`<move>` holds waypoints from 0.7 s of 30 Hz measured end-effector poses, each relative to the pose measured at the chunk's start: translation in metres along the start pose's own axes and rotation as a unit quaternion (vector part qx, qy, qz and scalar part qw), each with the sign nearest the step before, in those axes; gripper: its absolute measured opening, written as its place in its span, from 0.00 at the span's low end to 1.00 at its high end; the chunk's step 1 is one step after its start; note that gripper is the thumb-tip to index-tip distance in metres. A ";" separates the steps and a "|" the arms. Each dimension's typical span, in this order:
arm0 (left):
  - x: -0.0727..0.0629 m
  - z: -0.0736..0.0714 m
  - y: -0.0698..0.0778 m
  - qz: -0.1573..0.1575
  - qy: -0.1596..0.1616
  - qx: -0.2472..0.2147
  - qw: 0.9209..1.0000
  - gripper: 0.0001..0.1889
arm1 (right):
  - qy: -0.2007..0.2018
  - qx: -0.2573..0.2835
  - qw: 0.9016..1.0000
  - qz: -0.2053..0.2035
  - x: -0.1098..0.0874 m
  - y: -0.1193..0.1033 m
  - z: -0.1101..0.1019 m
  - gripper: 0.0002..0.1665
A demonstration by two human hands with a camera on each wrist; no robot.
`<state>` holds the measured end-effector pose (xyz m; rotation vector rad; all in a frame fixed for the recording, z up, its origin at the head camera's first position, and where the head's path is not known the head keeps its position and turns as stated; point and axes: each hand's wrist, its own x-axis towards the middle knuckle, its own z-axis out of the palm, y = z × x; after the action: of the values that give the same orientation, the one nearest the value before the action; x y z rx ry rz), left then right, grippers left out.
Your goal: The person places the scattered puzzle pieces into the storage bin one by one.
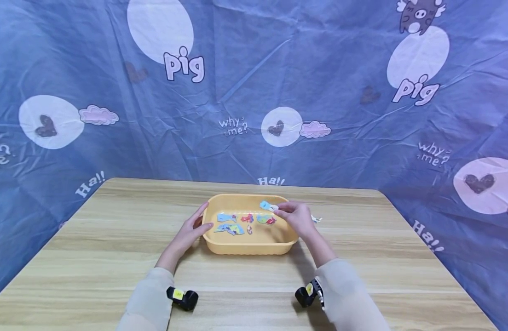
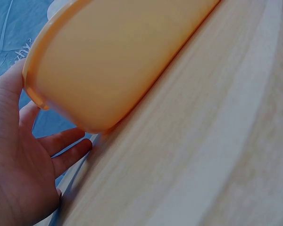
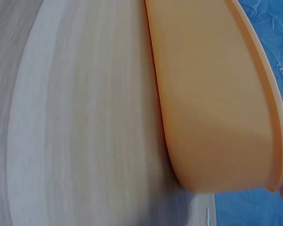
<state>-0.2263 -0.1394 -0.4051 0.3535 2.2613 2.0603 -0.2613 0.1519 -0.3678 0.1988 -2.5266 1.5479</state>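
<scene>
A yellow plastic basin (image 1: 250,248) sits on the wooden table. My left hand (image 1: 192,230) grips its left end, the thumb over the rim and the other fingers against the outer wall; in the left wrist view the hand (image 2: 19,146) shows this hold from below. Over the basin's right side, my right hand (image 1: 296,218) pinches a blue and white paper-like cutout (image 1: 268,206) between thumb and fingers. Inside the basin lie several colourful flat cutouts, among them a blue and yellow one (image 1: 233,229), a red one (image 1: 247,218) and a green and red one (image 1: 265,219).
Another small cutout (image 1: 316,219) lies on the table (image 1: 154,202) just right of the basin, partly behind my right hand. A blue printed cloth (image 1: 245,92) hangs behind the table and along its right side.
</scene>
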 end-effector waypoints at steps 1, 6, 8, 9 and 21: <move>-0.001 0.001 0.002 -0.001 0.001 0.004 1.000 0.34 | -0.003 -0.003 1.000 -0.002 0.000 0.000 0.002 0.12; -0.003 0.002 0.006 -0.007 0.003 0.010 1.000 0.34 | -0.018 -0.026 0.999 -0.004 0.000 -0.002 0.009 0.11; -0.003 0.001 0.007 -0.008 0.002 0.009 1.000 0.34 | -0.022 -0.037 0.999 -0.004 0.000 -0.002 0.011 0.11; -0.003 0.001 0.007 -0.008 0.002 0.008 1.000 0.34 | -0.023 -0.042 0.999 -0.004 0.000 -0.003 0.012 0.10; -0.003 0.001 0.007 -0.010 0.001 0.003 1.000 0.35 | -0.053 -0.106 0.993 -0.006 0.001 -0.002 0.018 0.10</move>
<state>-0.2222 -0.1385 -0.3986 0.3270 2.2641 2.0448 -0.2635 0.1352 -0.3738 0.2715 -2.7427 1.2827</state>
